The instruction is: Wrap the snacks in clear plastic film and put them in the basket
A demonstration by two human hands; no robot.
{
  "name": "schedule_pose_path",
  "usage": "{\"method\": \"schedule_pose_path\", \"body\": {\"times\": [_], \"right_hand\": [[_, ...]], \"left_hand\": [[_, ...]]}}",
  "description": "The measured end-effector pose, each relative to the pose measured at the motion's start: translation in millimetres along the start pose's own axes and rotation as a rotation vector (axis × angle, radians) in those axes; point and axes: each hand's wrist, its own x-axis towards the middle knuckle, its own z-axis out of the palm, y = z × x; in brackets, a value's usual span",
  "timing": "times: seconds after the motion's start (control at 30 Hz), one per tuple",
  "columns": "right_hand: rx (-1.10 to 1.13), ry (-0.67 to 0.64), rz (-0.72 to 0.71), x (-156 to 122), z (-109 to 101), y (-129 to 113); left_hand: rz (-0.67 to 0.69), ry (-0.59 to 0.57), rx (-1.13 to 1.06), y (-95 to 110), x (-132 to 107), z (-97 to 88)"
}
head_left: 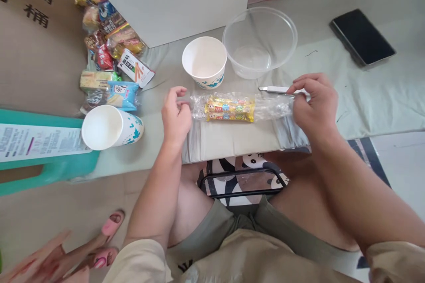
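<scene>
Several small yellow printed snack packets [229, 109] lie bundled in a clear plastic wrapper [272, 107] with long, crumpled ends. My left hand [176, 112] is closed at the wrapper's left end. At the other end, my right hand [315, 104] pinches the clear plastic between thumb and fingers. A slim white utility knife [274, 89] lies just beyond the wrapper, its handle partly hidden behind my right fingers. Beyond the packets stand a white paper cup [204, 59] with a blue leaf print and a round clear plastic bowl [260, 42].
Assorted packaged snacks [116, 44] are heaped at the left by a cardboard box [40, 53]. A second paper cup [106, 128] lies tilted near a teal container [66, 163]. A phone [363, 37] rests at right. Another person's feet in pink slippers [113, 225] show lower left.
</scene>
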Motion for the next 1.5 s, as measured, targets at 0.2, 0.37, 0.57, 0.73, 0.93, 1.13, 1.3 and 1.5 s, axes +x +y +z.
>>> {"method": "schedule_pose_path", "body": {"times": [0.2,0.37,0.57,0.73,0.93,1.13,1.3,1.5], "right_hand": [[0.005,-0.240,-0.145,-5,15,-13],[-0.061,-0.306,-0.164,-2,24,-21],[-0.072,-0.239,-0.283,-14,-1,-38],[-0.038,-0.607,-0.327,-24,-11,-40],[-0.119,-0.926,-0.284,-25,0,-35],[-0.270,-0.541,-0.081,-23,10,-34],[-0.097,-0.439,-0.251,-28,28,-34],[-0.019,-0.440,-0.460,-27,55,-39]], "left_hand": [[0.217,-0.209,0.081,18,-4,6.1],[0.248,-0.135,0.071,30,-5,7.4],[0.430,-0.067,-0.154,35,-17,-14.9],[0.251,-0.401,-0.106,42,-29,-39.9],[-0.121,-0.668,0.276,47,-27,-52.0],[-0.231,-0.273,0.509,37,-25,-46.7],[-0.245,-0.524,0.242,37,-30,-32.5],[-0.356,-0.399,-0.405,33,-28,-13.7]]}}
